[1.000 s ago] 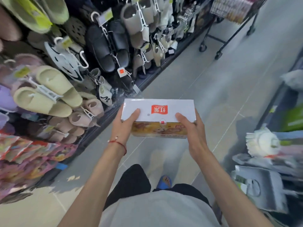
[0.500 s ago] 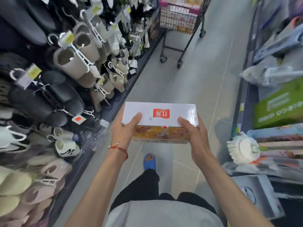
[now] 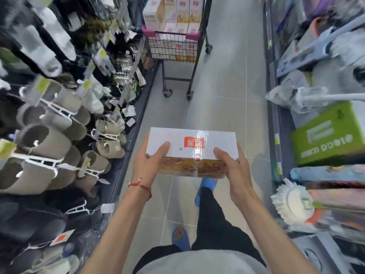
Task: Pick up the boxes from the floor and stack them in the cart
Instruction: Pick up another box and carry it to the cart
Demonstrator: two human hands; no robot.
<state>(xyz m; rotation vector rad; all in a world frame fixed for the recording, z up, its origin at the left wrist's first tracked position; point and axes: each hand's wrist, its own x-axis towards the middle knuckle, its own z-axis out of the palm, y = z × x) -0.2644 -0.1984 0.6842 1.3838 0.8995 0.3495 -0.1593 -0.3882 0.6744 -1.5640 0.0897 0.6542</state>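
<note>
Box (image 3: 192,143), white-topped with a red label, is sitting level at the centre of the aisle, held clear of the floor (image 3: 221,91) between a person's two hands. At 9 o'clock, slippers (image 3: 49,125) are hanging in rows on a rack. The left hand (image 3: 147,165) is gripping the box's left end, thumb lying on top and fingers wrapping out of sight beneath. The right hand (image 3: 235,167) is gripping the right end the same way. At 12 o'clock, well ahead, the cart (image 3: 173,46) is standing against the left-hand rack, already loaded with cartons that are rising above its wire rim. At 3 o'clock, a green carton (image 3: 325,133) is jutting from the shelves, with a mop head (image 3: 292,202) at 4 o'clock. The step in hand is judged to be the carry to the cart. Doing it well is likely calling for keeping the box level, holding to mid-aisle clear of stock on both sides, and setting it flat and square on the stack so nothing is tipping.
</note>
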